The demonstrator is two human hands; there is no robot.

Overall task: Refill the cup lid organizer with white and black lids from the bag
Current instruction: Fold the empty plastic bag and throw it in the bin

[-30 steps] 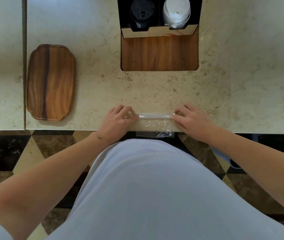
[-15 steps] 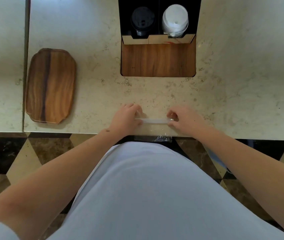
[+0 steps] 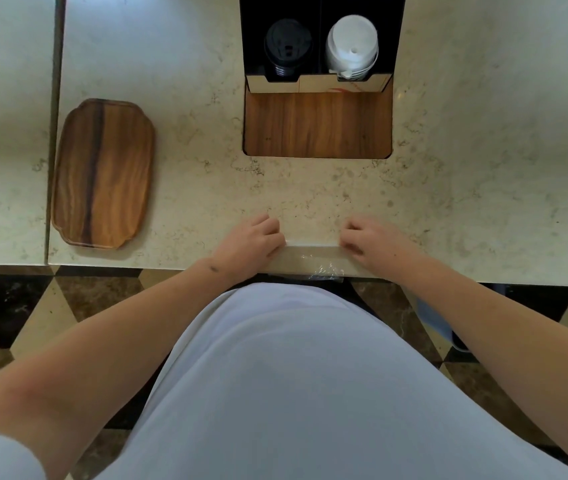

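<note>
Wooden tray [image 3: 102,173]: oblong, dark grain stripe, flat on the marble counter [image 3: 189,98], well left of the left hand's fingers. Wooden inset panel [image 3: 317,124]: set into the counter, straight beyond both sets of fingers. Nothing lies between fingers and panel.

Lid organizer [image 3: 319,83]: black, two compartments, at the panel's far edge. Black lids [image 3: 287,46] stacked in the left compartment; white lids [image 3: 351,46] stacked in the right.

Bag [image 3: 310,254]: clear plastic, flattened, folded to a narrow band at the counter's near edge, spanning between the two hands, crinkled lower corner overhanging.

Left hand [image 3: 251,240]: fingers curled, pinching the bag's left end. Right hand [image 3: 372,240]: fingers curled, pinching the right end.
</note>
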